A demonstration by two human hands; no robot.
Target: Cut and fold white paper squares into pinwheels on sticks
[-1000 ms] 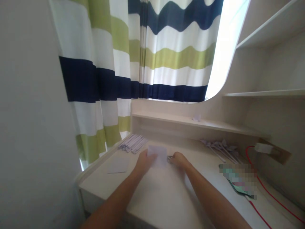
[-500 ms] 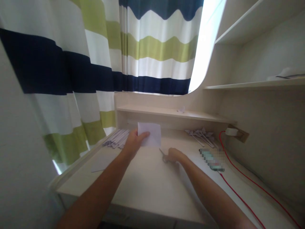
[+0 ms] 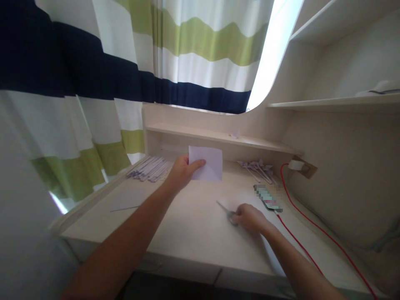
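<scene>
A square sheet of white paper [image 3: 212,164] is pinched by its left side in my left hand [image 3: 184,170], thumb in front, held up above the desk. My right hand [image 3: 250,216] grips a pair of scissors [image 3: 231,217] by the handles, low over the desk top. The scissor blades point up and left, toward the paper but apart from it. Whether the blades are parted is too blurred to tell. Under my left forearm lies a flat stack or sheet of paper [image 3: 126,201].
Several rolled paper sticks [image 3: 151,167] lie at the desk's back left. Folded paper pieces on sticks [image 3: 259,168] lie at the back right. A phone [image 3: 268,199] with a red cable [image 3: 300,239] is on the right, near a charger [image 3: 296,165]. A small paper piece [image 3: 235,134] sits on the ledge.
My right hand has moved right and toward me with the scissors, farther from the paper. The paper in my left hand sits slightly higher and to the right. The view has tilted down.
</scene>
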